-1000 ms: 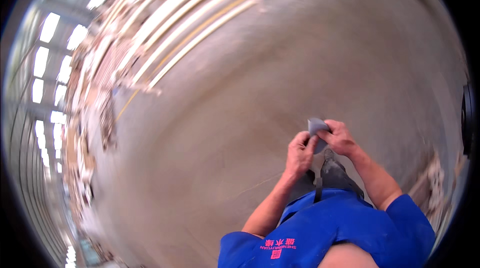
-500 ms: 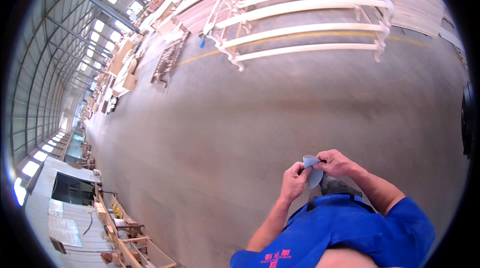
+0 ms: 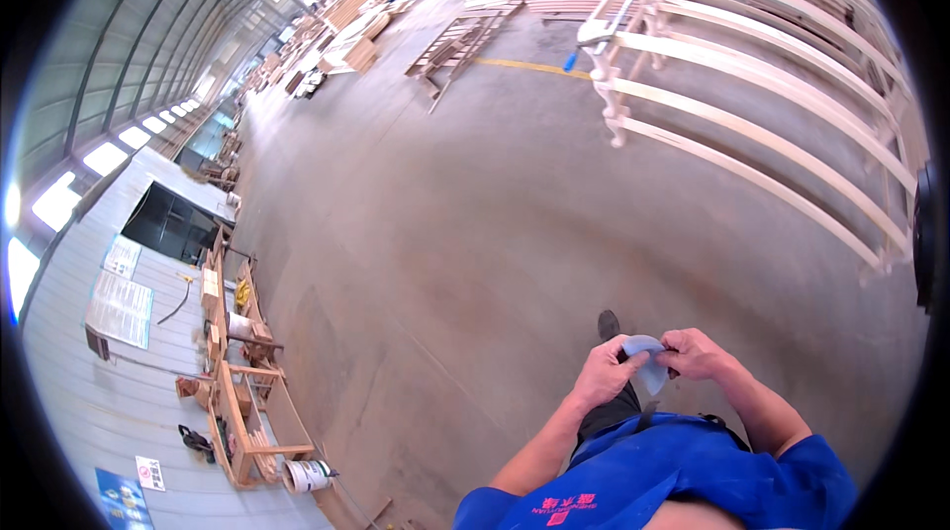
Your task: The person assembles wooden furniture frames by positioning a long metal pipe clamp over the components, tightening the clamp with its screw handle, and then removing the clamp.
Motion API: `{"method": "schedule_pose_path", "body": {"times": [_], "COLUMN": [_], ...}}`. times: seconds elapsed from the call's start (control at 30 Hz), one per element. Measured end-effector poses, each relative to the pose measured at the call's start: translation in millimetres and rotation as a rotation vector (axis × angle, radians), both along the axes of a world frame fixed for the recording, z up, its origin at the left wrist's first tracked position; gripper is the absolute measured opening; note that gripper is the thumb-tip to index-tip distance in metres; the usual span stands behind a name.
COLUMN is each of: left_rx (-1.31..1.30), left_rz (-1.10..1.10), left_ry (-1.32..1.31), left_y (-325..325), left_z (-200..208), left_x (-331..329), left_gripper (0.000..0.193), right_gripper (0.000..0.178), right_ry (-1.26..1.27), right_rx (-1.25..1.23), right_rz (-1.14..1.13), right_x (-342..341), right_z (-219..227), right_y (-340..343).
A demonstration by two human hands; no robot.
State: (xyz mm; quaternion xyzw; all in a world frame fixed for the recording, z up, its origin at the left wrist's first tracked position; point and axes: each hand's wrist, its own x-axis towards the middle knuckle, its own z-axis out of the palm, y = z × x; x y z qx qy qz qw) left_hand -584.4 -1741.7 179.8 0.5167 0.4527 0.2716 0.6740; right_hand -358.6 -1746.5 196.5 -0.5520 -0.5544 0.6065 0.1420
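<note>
In front of my waist, both hands hold a pale blue-grey sheet, thin and curled like a piece of sandpaper. My left hand pinches its left side between thumb and fingers. Its right edge is gripped by my right hand, whose fingertips are partly hidden. Something small and dark shows under the right fingers, too small to name. Beyond the left hand, my dark shoe rests on the concrete floor.
A pale wooden frame with long rails stands at the far right, a blue-handled clamp on its corner. A wooden rack lies farther back. Along the left wall are a wooden workbench and a white bucket.
My view has swung right-to-left, so the wooden frame now sits farther right and the left workbench shows more fully. A shoe has come into view. Both hands still hold the sheet.
</note>
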Motion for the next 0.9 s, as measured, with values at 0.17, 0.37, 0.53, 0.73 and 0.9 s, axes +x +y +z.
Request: {"method": "schedule_pose_path", "body": {"times": [0.17,0.37,0.53,0.73,0.9], "left_rx": [0.072,0.405,0.356,0.483,0.503], "left_rz": [-0.096,-0.116,-0.255,-0.535,-0.360], "left_ry": [0.111,0.279,0.311,0.653,0.654], "left_y": [162,341,476,665,816], "left_z": [16,60,59,34,50], "left_x": [-24,-30,-36,-29,-36], "left_gripper": [0.013,0.013,0.012,0.009,0.005], "right_gripper": [0.016,0.014,0.009,0.014,0.022], "right_ry": [-0.055,0.008,-0.027,-0.098,0.071], "right_rx": [0.007,0.063,0.119,0.523,0.408], "right_rz": [0.002,-0.157,-0.220,0.030,-0.237], "right_x": [-19,-36,-43,-31,-41], "right_z": [11,19,6,-37,-17], "right_y": [157,315,433,618,762]}}
